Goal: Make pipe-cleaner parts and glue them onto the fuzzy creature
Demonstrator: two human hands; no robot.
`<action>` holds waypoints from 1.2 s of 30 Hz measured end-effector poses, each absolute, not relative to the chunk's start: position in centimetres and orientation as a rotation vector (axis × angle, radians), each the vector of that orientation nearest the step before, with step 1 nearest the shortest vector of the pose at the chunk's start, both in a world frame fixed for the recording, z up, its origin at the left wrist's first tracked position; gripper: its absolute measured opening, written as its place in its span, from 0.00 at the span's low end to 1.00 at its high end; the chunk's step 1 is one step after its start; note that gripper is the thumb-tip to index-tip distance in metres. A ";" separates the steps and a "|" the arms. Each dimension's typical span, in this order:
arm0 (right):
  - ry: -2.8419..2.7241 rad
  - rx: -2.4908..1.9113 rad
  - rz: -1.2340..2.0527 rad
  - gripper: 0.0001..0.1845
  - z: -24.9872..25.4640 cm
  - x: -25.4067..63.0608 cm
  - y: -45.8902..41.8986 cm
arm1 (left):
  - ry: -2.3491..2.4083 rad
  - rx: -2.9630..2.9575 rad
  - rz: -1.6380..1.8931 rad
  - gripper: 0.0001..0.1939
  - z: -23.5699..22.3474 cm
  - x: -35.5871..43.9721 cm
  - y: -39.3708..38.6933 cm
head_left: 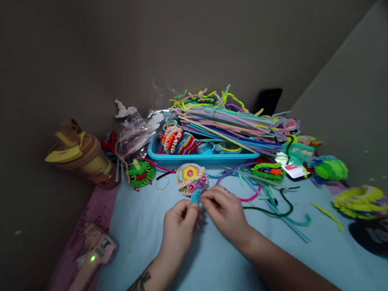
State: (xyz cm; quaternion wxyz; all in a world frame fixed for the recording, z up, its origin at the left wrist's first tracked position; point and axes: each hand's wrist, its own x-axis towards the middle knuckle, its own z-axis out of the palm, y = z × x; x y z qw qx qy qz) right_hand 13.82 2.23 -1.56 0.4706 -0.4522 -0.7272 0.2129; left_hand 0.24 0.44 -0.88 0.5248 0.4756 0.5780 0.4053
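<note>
Close together over the light blue cloth [153, 267], both hands pinch at a small light blue fuzzy piece [196, 196] that looks like bent pipe cleaner. My left hand [179, 220] is closed around its lower end. The fingers of my right hand [225, 211] are pressed together at its right side; whether they grip the piece itself or something thinner is hidden. Just beyond the fingertips lies a round, multicoloured pipe-cleaner figure [191, 175] with pink eyes. Loose pipe cleaners, among them a dark green one [279, 213], lie to the right of my right hand.
A blue tray [210, 158] heaped with pipe cleaners [223, 122] stands at the back. A green figure [141, 173], a brown-yellow cup [87, 155] and a pink glue gun [89, 271] are on the left. A lit phone [293, 170] and a yellow coiled bundle [360, 201] lie right.
</note>
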 end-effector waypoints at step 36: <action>-1.282 -1.191 1.102 0.04 -1.3 12.9 2.4 | 1.302 1.009 0.968 0.17 -0.9 -0.1 0.7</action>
